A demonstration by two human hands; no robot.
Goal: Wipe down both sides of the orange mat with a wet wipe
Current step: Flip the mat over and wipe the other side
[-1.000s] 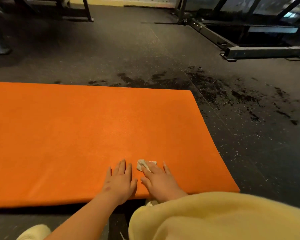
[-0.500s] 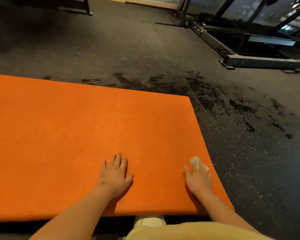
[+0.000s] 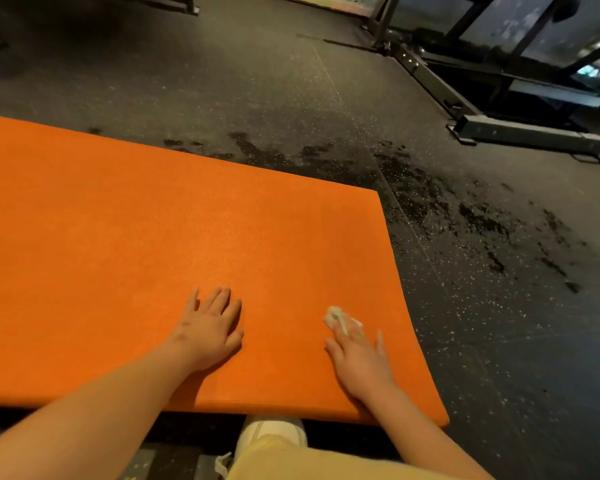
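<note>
Right hand (image 3: 359, 365) slid wet wipe (image 3: 336, 317) rightward — left hand (image 3: 208, 327) presses orange mat (image 3: 153, 237).

Dark speckled rubber floor (image 3: 257, 81) with wet patches (image 3: 430, 202); a black metal frame (image 3: 534, 133) stands far right.

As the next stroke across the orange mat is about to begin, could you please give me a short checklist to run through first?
1. Is the wet wipe under the right hand? Ok, its fingers press it onto the orange mat.
2. Is the left hand flat on the mat, bracing it? Ok.
3. Is the wipe damp enough? Cannot tell.
4. Has the underside been wiped? Cannot tell, it is hidden.
5. Is the floor beside the mat fit for flipping it over? Probably not ok: dark patches lie by the far right corner.
</note>
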